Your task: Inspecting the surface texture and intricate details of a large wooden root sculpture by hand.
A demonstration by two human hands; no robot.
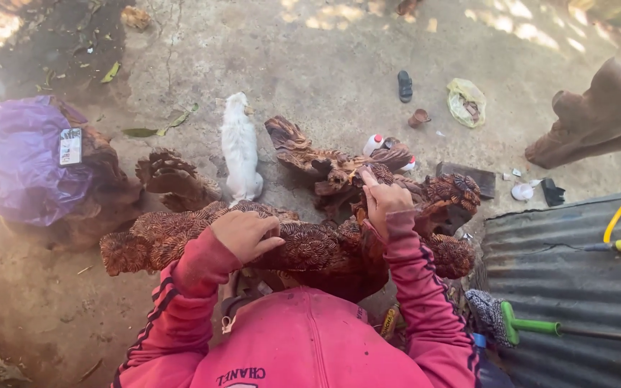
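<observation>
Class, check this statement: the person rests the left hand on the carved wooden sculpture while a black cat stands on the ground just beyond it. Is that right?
Not quite. The head view shows the cat is white, not black. The rest holds: the left hand rests on the carved wooden sculpture, and the cat stands on the ground just beyond it.

Cat point(241, 149) stands behind the carving point(303, 248); corrugated sheet point(576, 266) lies right, perhaps overlapping nothing.
</observation>
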